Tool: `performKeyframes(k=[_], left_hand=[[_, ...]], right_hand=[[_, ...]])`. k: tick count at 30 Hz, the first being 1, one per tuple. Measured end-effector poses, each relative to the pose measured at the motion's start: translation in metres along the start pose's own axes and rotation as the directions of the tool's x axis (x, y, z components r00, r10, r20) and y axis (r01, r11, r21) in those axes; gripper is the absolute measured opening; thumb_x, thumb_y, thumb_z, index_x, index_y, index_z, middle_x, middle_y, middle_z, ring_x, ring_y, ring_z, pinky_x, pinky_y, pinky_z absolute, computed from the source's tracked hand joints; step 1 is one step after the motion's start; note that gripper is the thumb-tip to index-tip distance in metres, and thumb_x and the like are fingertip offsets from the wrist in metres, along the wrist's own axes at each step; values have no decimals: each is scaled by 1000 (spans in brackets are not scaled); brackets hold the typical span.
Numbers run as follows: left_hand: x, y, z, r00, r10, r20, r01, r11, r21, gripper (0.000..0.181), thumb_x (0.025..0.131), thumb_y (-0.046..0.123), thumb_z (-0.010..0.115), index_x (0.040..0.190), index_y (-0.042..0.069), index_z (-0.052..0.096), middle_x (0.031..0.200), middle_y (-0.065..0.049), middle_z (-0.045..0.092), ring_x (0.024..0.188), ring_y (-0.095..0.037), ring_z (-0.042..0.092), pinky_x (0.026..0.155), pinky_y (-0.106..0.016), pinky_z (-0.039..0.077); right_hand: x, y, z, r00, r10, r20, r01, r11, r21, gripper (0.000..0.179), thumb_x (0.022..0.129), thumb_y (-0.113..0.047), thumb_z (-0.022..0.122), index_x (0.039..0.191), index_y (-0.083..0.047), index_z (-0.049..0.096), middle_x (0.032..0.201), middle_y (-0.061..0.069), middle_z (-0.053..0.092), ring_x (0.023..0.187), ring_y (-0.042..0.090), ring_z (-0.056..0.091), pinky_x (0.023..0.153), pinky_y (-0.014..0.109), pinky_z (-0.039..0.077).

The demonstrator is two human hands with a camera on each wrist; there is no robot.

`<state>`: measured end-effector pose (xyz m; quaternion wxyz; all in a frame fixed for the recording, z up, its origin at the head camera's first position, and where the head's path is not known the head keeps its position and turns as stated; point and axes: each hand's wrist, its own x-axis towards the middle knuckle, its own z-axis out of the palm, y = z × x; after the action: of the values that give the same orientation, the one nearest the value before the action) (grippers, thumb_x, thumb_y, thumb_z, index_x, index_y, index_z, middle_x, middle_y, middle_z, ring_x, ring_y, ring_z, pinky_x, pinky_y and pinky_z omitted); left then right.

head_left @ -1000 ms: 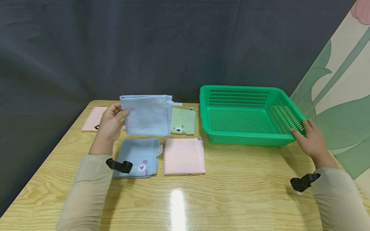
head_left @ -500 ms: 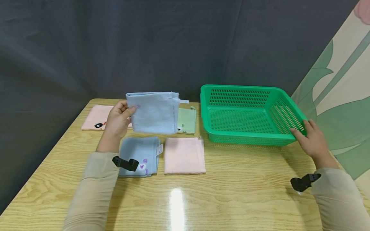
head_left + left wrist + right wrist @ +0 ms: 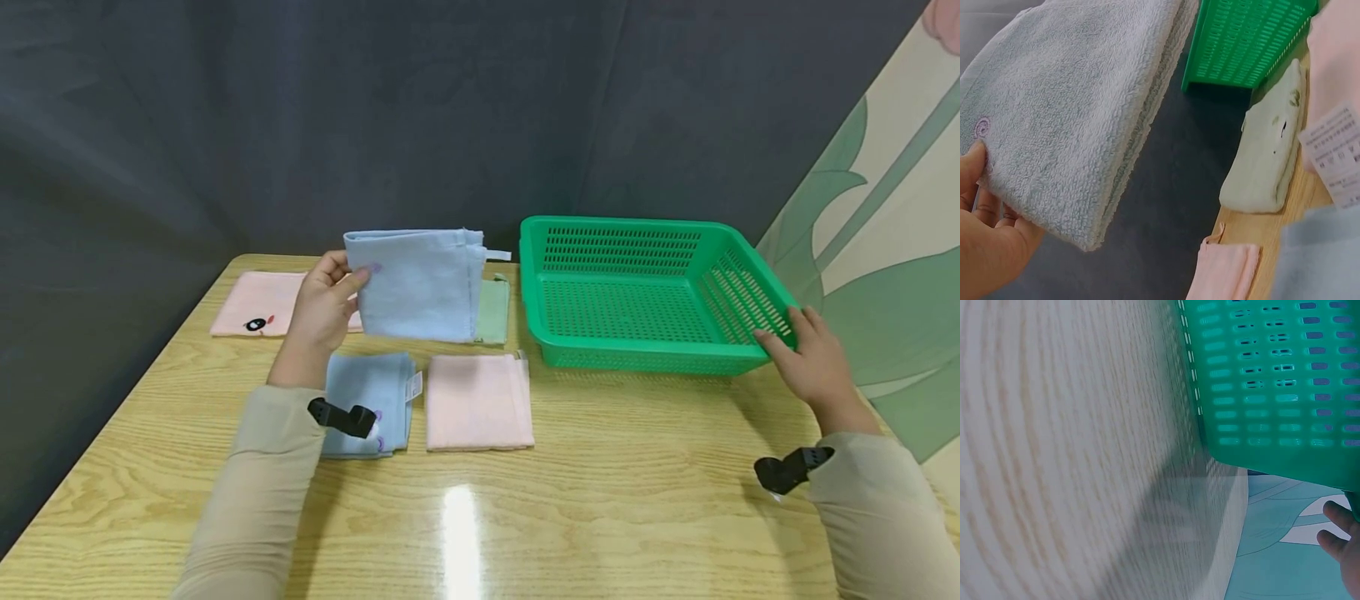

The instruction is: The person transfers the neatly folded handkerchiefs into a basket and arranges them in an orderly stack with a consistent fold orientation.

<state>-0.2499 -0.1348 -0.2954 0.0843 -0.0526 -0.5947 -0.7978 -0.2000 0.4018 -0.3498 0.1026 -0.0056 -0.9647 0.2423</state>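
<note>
My left hand (image 3: 322,304) pinches the left edge of a folded light blue towel (image 3: 420,287), thumb on the near face by a small purple stitched mark. The towel hangs raised over the back of the table, overlapping a folded green towel (image 3: 492,312) in the head view. In the left wrist view its fuzzy terry face (image 3: 1079,106) shows, with the fingers behind it. My right hand (image 3: 813,358) grips the right front corner of a green plastic basket (image 3: 652,354), thumb over the rim. The basket holds nothing and stands at the back right.
On the wooden table (image 3: 630,492) lie a pink towel (image 3: 480,404), a second blue towel (image 3: 367,383) partly behind the left wrist, and a pink towel with a stitched face (image 3: 255,300) at the back left. A dark curtain (image 3: 420,117) hangs behind; a painted wall (image 3: 900,275) borders the right.
My left hand has carried the light blue towel to the right and slightly up, covering more of the green towel and uncovering the back-left pink one. The right hand stays on the basket.
</note>
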Motion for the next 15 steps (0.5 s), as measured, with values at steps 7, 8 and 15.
performKeyframes(k=[7,8,15], left_hand=[[2,0,10,1000,18,21,-18,999,-28,21,83,-4,51,80,16,55,80,-2,45,78,-14,46,68,-30,37],[2,0,11,999,19,26,-19,999,-34,22,84,-5,50,80,16,55,80,-2,45,78,-14,45,68,-29,37],[4,-3,21,999,5,42,-2,998,-57,24,84,-7,49,78,16,54,78,-1,46,75,-13,46,65,-27,38]], right_hand=[[0,1,-1,1000,-1,-6,1,1000,0,65,93,-33,30,133,9,2,135,33,-5,118,52,-2,87,65,5],[0,1,-1,1000,0,-6,0,1000,-2,65,93,-33,30,133,9,2,135,33,-5,118,52,-1,87,65,5],[0,-1,0,1000,3,-12,-3,1000,-17,65,92,-35,29,133,9,4,135,33,-2,118,52,1,87,64,7]])
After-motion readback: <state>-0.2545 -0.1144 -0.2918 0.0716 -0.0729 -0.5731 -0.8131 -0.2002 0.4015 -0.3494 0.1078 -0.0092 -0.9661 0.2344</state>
